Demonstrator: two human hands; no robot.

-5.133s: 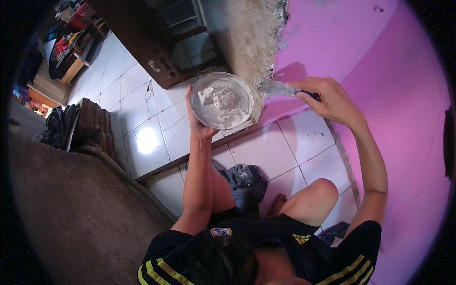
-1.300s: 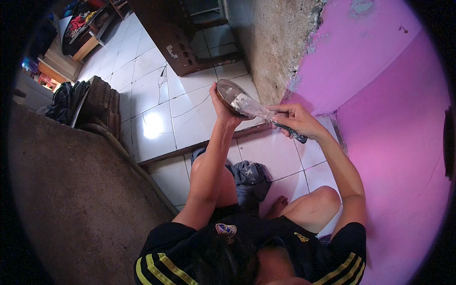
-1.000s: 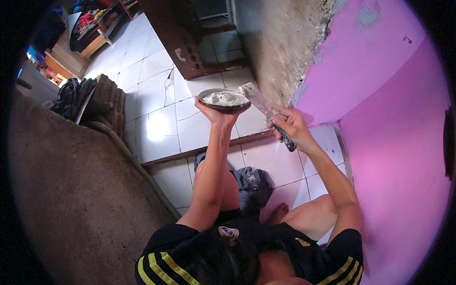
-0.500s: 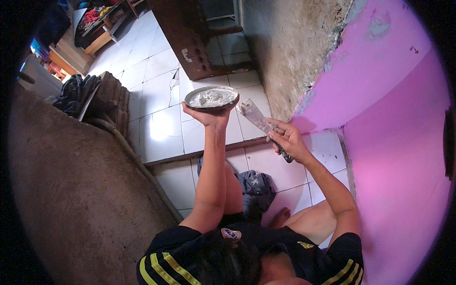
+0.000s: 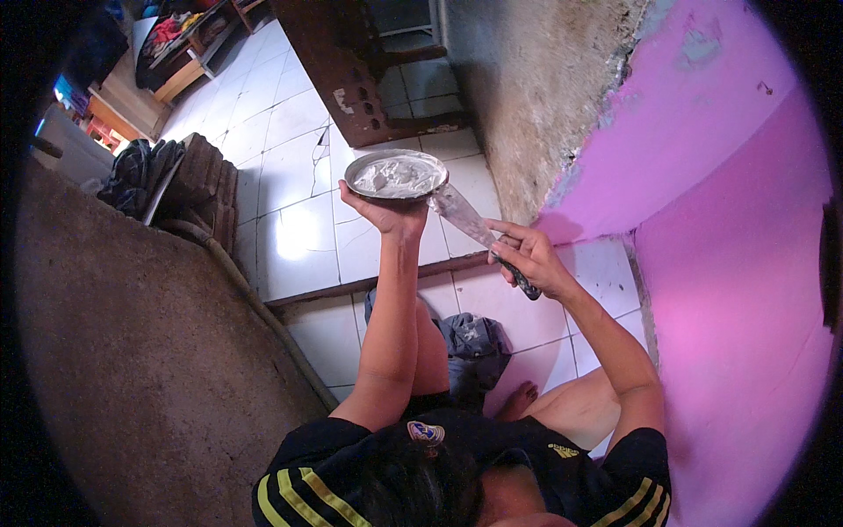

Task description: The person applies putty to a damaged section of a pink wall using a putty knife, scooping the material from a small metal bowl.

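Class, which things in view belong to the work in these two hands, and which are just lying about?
In use:
round dish, held in the left hand
pale paste, in the dish
scraper, held in the right hand

Apparently just lying about:
grey cloth, by the legs
dark bundle, at left
red and yellow cloths, far back

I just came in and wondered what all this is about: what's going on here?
The person's left hand holds up a shallow round dish of pale paste from below. Their right hand grips a smeared putty knife, its blade pointing up at the dish's right edge; whether it touches is hard to tell. Beyond stands a rough, bare wall, next to a pink one, and a dark, stained cloth lies on the tiles below.
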